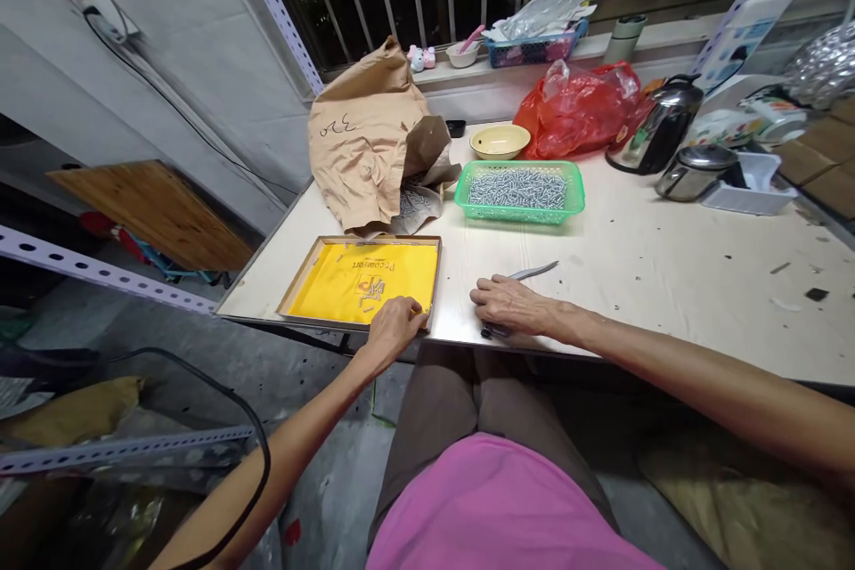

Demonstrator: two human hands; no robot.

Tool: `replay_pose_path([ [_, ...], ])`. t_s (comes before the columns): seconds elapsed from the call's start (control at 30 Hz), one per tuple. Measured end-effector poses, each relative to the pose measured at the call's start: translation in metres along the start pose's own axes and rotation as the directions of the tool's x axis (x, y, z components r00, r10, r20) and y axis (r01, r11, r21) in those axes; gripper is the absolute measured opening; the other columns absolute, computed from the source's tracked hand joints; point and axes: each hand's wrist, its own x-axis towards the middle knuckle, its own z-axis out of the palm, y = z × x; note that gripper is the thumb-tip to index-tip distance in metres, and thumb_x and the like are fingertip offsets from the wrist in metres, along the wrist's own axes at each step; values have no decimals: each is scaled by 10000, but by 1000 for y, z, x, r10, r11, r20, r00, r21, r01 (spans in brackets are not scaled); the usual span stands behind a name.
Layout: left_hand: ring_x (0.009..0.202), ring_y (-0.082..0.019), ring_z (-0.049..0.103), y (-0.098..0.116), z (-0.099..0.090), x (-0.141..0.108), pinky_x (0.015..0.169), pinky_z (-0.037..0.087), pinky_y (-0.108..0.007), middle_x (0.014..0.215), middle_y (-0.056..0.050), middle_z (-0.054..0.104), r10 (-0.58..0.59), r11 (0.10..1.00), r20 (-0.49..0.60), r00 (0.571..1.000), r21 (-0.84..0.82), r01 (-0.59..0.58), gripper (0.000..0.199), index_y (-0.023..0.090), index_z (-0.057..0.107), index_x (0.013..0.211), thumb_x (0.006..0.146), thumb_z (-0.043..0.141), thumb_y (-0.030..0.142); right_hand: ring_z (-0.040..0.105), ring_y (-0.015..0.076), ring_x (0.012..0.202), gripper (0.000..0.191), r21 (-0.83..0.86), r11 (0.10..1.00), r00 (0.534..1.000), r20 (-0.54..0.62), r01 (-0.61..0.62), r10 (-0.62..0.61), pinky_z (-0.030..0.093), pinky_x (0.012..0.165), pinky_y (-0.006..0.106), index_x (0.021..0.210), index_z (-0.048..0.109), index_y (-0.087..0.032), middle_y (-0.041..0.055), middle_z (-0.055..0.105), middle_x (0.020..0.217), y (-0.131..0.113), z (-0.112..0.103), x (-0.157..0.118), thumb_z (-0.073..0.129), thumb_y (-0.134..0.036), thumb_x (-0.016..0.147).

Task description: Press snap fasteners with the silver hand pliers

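Far L on the table, a shallow tray w/ yellow lining sits near the front edge, long axis approx. 9 to 3 o'clock; a small cluster of metal pins lies in it just R of centre, pointing mixed ways, w/ a few more along the far wall. At the tray's 12 o'clock, a crumpled brown paper bag, mouth to approx. 4 o'clock, w/ more metal pieces showing in it. L hand at the tray's 4–5 o'clock corner, fingers bunched & pointing approx. 2 o'clock; can't tell if a pin's btwn them. Next R, R hand rests on the table, curled round a slim tool: bare metal tip out to approx. 2 o'clock, dark end at approx. 7, middle hidden by the hand. At R hand's 12 o'clock, a green basket full of metal pieces, long axis 9 to 3; yellow bowl just beyond, red plastic bag at the basket's 1 o'clock, thermos jug at its 2.
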Motion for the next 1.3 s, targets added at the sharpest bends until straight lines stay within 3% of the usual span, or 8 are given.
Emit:
replay_pose_path([
  [0.17,880,-227,634,6,1,14,695,454,-291,917,-70,699,-99,995,56,994,21,98,162,191,664,872,764,553,241,497,181,856,216,136,976,965,-179,-171,194,350,727,294,901,611,-145,87,611,911,1,-9,3,408,-213,932],
  [0.33,891,-240,638,8,1,19,714,461,-309,920,-95,696,-56,995,37,998,80,53,195,186,673,884,772,514,185,527,161,774,222,292,864,713,-487,-411,504,399,696,287,934,581,-149,77,606,890,47,-47,-1,385,-254,939],
  [0.53,954,-249,619,2,-6,20,731,460,-321,1001,-125,666,-62,979,-37,997,193,68,256,159,650,979,820,450,151,549,249,932,359,204,666,553,-415,-717,722,429,729,362,1184,539,-156,125,575,1084,118,-73,-6,544,-298,855],
  [0.63,962,-237,616,-8,-3,19,755,458,-314,1013,-123,655,-62,981,-76,995,182,75,253,150,635,1016,833,462,164,561,262,924,468,174,691,606,-365,-702,707,448,690,361,1294,471,-168,140,551,1147,101,-63,-14,550,-319,857],
  [0.83,954,-232,620,-15,-2,17,803,461,-327,986,-128,660,-16,986,-88,996,162,31,245,143,676,927,858,442,169,578,203,889,281,282,791,775,-194,-543,602,466,718,308,1107,607,-173,95,606,1032,11,-8,-52,430,-309,937],
  [0.97,873,-198,635,8,-12,14,791,484,-308,914,-86,689,32,983,-190,981,-172,-65,208,158,684,923,842,499,205,549,211,918,278,259,771,772,-122,-582,624,445,802,320,1024,640,-168,91,602,950,-18,20,-78,423,-321,943],
  [1.1,560,-122,591,51,1,14,519,476,-228,684,-13,656,51,755,8,999,-655,-34,181,155,680,876,778,593,280,530,205,923,278,271,717,730,-73,-642,680,433,795,306,1030,649,-177,86,594,944,-26,25,-87,411,-296,950],
  [1.3,443,-79,496,81,42,23,424,380,-184,529,29,566,92,709,90,992,-706,-2,152,153,669,766,735,636,298,510,206,927,259,236,681,688,-62,-693,723,413,769,300,1052,644,-191,82,583,971,-33,24,-83,417,-259,947],
])
